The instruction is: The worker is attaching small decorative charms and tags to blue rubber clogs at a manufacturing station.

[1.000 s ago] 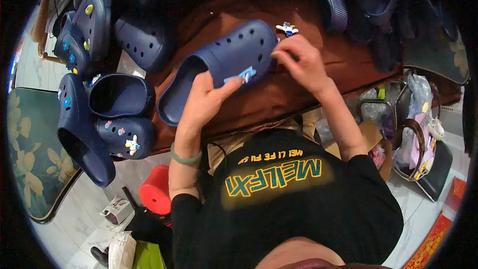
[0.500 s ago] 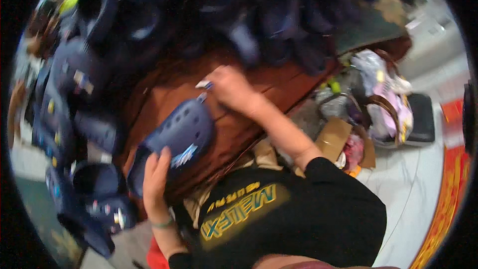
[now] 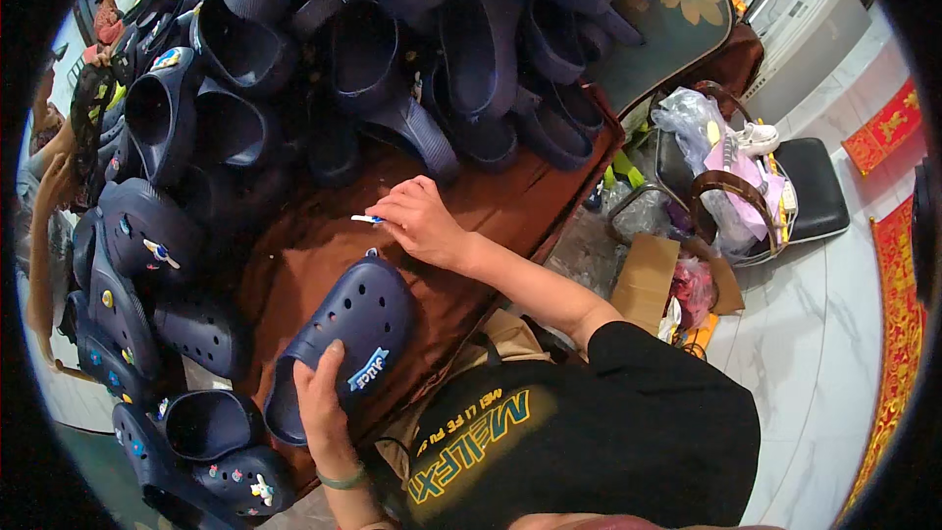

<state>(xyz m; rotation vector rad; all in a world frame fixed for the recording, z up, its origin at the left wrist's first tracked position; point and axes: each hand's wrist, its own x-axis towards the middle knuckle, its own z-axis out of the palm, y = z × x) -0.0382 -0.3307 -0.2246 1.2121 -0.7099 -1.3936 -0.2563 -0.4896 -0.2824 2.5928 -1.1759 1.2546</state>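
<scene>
A navy clog [image 3: 365,309] with round vent holes lies on the brown cloth [image 3: 324,206] in front of me. My left hand [image 3: 324,388] grips its open foot part, thumb on top and the other fingers partly hidden. A light-blue lettered charm [image 3: 369,370] sits on the clog's side, and a small pale piece [image 3: 371,253] shows at its toe. Just beyond the toe, my right hand [image 3: 424,226] pinches a small white-and-blue shoe charm [image 3: 367,219], apart from the clog.
Many navy clogs [image 3: 478,49] are heaped at the far side. More clogs with charms [image 3: 147,236] lie at the left. On the right stand a cardboard box [image 3: 645,280] and a black chair [image 3: 812,191] bearing a bag. Another person [image 3: 106,15] is at far left.
The view has shifted and sharpened, so the scene sits lower. My left hand stays on the clog, and my right hand still pinches the small charm beyond the toe.
</scene>
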